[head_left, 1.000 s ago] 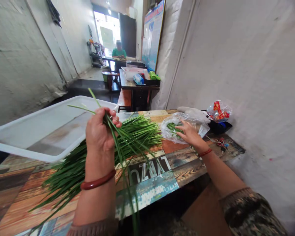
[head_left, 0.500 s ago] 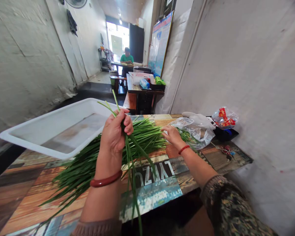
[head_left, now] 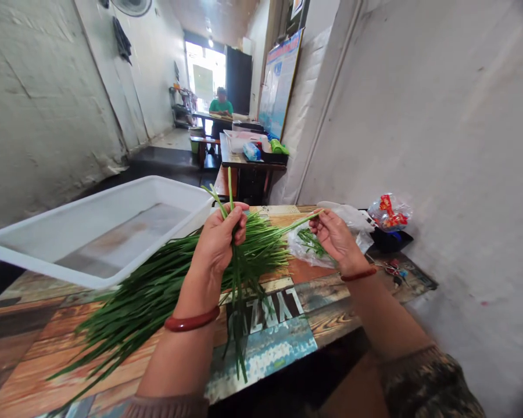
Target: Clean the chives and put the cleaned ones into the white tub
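Note:
My left hand (head_left: 220,235) is closed round a few garlic chives (head_left: 239,296), their pale ends sticking up above the thumb and the green leaves hanging below the fist. Between the thumb and fingers of my right hand (head_left: 333,235) are the pale tips of one or more chives, stretching from the pile. The large pile of garlic chives (head_left: 157,290) lies across the table, cut ends to the right, leaf tips to the left. Below my right hand, a clear plastic bag (head_left: 300,252) has short green scraps (head_left: 310,241) on it.
A white plastic tub (head_left: 91,277) stands at the table's left, behind the pile. Keys (head_left: 396,270) and a red-printed clear package (head_left: 390,213) are at the right end of the wood-patterned table (head_left: 261,348). Farther back, a person in green (head_left: 221,106) sits at another table.
My right hand has lifted from the cut ends of the pile and moved right, drawing chive tips with it. My left hand still grips its few chives, slightly lower and further right.

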`<state>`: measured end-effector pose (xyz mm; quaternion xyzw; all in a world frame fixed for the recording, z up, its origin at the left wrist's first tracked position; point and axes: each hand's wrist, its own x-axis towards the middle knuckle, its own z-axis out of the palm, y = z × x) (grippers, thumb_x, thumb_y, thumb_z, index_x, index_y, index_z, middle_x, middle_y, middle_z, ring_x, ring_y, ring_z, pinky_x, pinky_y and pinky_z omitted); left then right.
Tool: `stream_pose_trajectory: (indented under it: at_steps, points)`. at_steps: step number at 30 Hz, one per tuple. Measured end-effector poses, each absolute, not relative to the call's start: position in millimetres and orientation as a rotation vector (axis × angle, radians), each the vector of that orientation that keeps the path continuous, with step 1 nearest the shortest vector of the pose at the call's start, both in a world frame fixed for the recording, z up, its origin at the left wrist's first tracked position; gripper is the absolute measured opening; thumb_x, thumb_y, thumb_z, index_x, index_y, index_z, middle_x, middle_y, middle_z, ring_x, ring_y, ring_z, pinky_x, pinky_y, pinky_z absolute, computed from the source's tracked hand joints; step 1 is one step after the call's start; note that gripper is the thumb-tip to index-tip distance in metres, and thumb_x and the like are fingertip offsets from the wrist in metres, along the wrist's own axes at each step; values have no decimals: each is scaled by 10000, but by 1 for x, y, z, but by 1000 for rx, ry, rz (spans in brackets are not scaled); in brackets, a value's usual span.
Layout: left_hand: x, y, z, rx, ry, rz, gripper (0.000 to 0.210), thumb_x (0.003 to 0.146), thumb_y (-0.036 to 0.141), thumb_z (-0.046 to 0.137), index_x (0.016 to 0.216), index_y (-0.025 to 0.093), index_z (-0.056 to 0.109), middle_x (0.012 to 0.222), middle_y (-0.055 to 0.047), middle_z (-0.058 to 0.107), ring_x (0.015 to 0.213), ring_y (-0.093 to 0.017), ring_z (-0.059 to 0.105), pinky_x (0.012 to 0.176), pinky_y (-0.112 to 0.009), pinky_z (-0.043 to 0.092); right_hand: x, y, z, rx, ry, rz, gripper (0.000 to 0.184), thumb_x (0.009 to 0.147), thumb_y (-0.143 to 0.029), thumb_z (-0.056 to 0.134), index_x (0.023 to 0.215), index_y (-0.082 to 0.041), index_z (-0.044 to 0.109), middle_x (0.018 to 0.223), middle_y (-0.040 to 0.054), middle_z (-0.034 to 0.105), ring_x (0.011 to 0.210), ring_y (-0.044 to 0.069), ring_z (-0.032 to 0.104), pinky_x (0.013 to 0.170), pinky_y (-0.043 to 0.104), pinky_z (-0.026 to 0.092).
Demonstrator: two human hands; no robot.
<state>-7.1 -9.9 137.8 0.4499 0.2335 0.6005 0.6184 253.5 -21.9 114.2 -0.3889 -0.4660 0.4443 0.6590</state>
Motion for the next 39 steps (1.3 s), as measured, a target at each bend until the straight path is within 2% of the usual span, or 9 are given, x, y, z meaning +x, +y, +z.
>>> stream_pose_trajectory:
  at_steps: [5, 10, 14, 18, 20, 23, 27, 31, 39]
  points:
    - [-3, -14, 140, 1087, 575, 1359, 310, 698, 359, 772, 856, 118, 657, 624, 48, 467, 431, -28, 358, 389, -163, 245, 246, -34, 124, -892, -1026, 986, 267, 749, -412, 741, 776, -200, 581, 689, -41, 570, 601, 81, 525, 569, 194, 438]
    - [13, -18, 133, 1200, 638, 1233, 363, 700, 434, 760, 853, 113, 684, 595, 49, 456, 437, -35, 344, 400, -177, 223, 234, -47, 133, -935, -1184, 921, 247, 809, -433, 678, 804, -207, 577, 691, -31, 578, 618, 98, 532, 588, 215, 448]
    - [29, -26, 127, 1497, 710, 1092, 410, 731, 443, 723, 982, 120, 711, 623, 23, 556, 516, -84, 446, 494, -213, 342, 224, -55, 143, -901, -1280, 845, 222, 828, -417, 675, 825, -206, 605, 678, -36, 593, 600, 82, 540, 571, 200, 438]
    - [42, -37, 130, 1820, 703, 1063, 236, 704, 324, 746, 851, 140, 726, 715, -3, 626, 662, -141, 533, 638, -265, 419, 212, -68, 155, -869, -1332, 759, 213, 820, -413, 695, 865, -215, 627, 688, -40, 602, 572, 78, 558, 540, 204, 450]
    - [43, -43, 134, 1852, 643, 1108, 166, 736, 305, 722, 771, 143, 714, 722, -11, 625, 694, -150, 543, 669, -274, 430, 206, -75, 162, -849, -1353, 750, 235, 819, -430, 693, 917, -223, 636, 770, -21, 638, 619, 92, 594, 588, 229, 493]
    - [34, -50, 143, 1665, 581, 1235, 208, 790, 357, 693, 808, 151, 715, 641, 1, 580, 603, -118, 510, 571, -237, 408, 204, -82, 168, -836, -1343, 751, 301, 836, -464, 661, 1035, -241, 634, 943, 20, 667, 759, 121, 639, 677, 263, 524]
    - [10, -48, 156, 1200, 502, 1457, 273, 767, 423, 725, 805, 154, 691, 509, 54, 429, 391, -43, 324, 380, -185, 226, 212, -77, 159, -893, -1290, 812, 300, 858, -467, 634, 1044, -233, 647, 961, 31, 669, 786, 124, 636, 667, 253, 500]
    - [-7, -34, 160, 929, 475, 1575, 274, 724, 390, 773, 767, 145, 659, 533, 51, 463, 365, -21, 338, 353, -159, 239, 224, -68, 141, -937, -1281, 969, 312, 883, -484, 602, 1006, -207, 672, 927, 41, 685, 815, 131, 642, 691, 252, 488]
    - [-14, -3, 143, 675, 569, 1660, 239, 777, 350, 732, 756, 138, 625, 518, 67, 460, 357, -11, 345, 353, -141, 255, 241, -76, 130, -1025, -1381, 1026, 345, 874, -504, 614, 1002, -193, 694, 918, 57, 710, 837, 146, 642, 744, 275, 492]
